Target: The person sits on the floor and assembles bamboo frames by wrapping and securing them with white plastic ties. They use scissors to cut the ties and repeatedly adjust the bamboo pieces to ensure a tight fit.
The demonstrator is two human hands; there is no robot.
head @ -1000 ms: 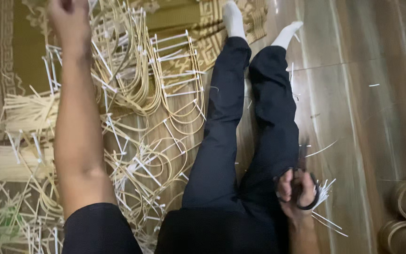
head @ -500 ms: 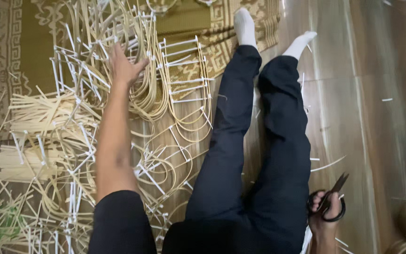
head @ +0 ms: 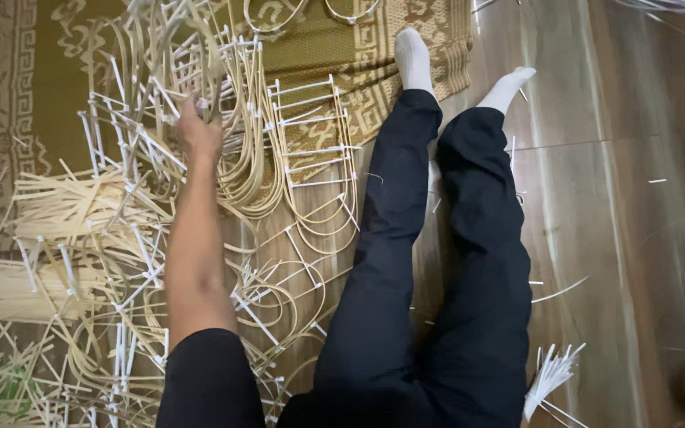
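Head view: I sit on the wood floor (head: 636,198), legs in dark trousers stretched out. My left hand (head: 197,131) reaches far left, fingers curled onto a cane frame (head: 192,71) in the tangled pile (head: 120,261) over the mat (head: 41,95). My right hand is out of view. Tugging might snag neighbouring frames, I judge. No containers visible; white ties (head: 550,376) lie near right.

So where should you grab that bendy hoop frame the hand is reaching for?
Probably on a bare stretch of a curved strip of the hoop frame, between the white ties. The left hand meets it from below, the person's side, because loose strips crowd the other sides.
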